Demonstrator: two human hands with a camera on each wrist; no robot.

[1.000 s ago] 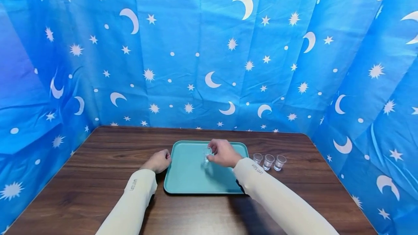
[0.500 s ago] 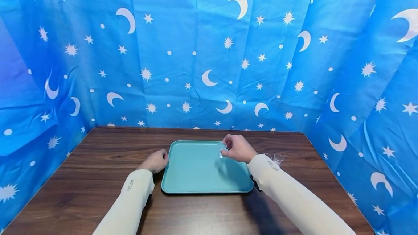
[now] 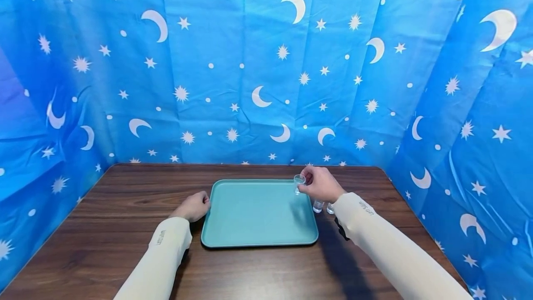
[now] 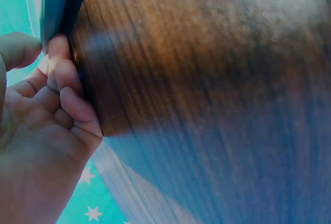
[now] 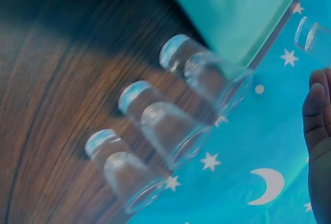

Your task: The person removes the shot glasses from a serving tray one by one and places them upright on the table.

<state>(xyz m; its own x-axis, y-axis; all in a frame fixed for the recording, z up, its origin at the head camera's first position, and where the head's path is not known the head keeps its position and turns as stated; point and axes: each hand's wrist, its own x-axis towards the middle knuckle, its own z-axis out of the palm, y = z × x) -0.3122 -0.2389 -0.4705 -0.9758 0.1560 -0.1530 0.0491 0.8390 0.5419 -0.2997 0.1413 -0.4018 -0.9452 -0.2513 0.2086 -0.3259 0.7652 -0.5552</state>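
At the far right corner of the green tray (image 3: pixel 258 216), my right hand (image 3: pixel 322 184) pinches a small clear shot glass (image 3: pixel 298 185) between thumb and fingers. The glass is upright and appears raised above the tray. In the right wrist view, that glass (image 5: pixel 315 38) shows only in part at the right edge, above the fingertips (image 5: pixel 314 102). My left hand (image 3: pixel 192 206) grips the tray's left rim. The left wrist view shows its thumb (image 4: pixel 20 49) on one side of the rim and curled fingers on the other.
Three more shot glasses (image 5: pixel 165 131) stand upright in a row on the wooden table (image 3: pixel 258 272), just right of the tray. In the head view my right hand and sleeve partly hide them. A blue curtain (image 3: pixel 233 59) with moons and stars surrounds the table.
My right hand has carried the shot glass rightward and away from me, from over the tray's middle to its right far corner. The left hand keeps hold of the rim. The head view has turned slightly right.
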